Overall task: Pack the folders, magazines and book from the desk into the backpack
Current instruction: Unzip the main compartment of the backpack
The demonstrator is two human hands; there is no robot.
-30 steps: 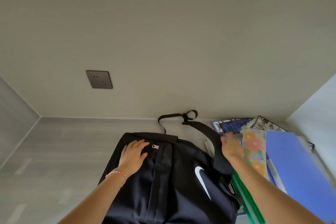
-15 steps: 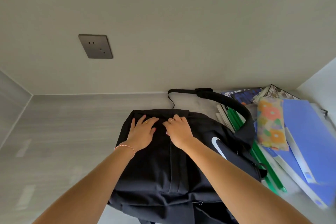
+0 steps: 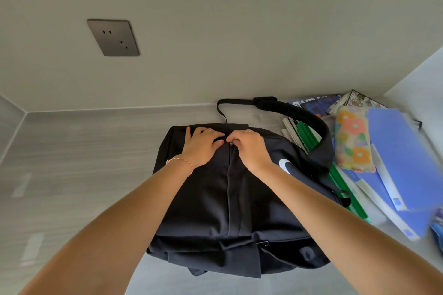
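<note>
Both hands meet at the far end of their reach, arms extended forward.

The left hand [image 3: 201, 146] lies palm down, fingers straight and spread a little, thumb angled toward the right hand; a thin red-and-white bracelet [image 3: 180, 163] circles its wrist and a ring sits on one finger. The right hand [image 3: 248, 148], just beside it, has its fingers curled under, thumb and forefinger pinching a small zipper pull [image 3: 231, 143] between the two hands; a ring shows on one finger. Both forearms are bare.

Folders [image 3: 405, 155] right of backpack [image 3: 215, 199] on desk [image 3: 72, 163]
</note>
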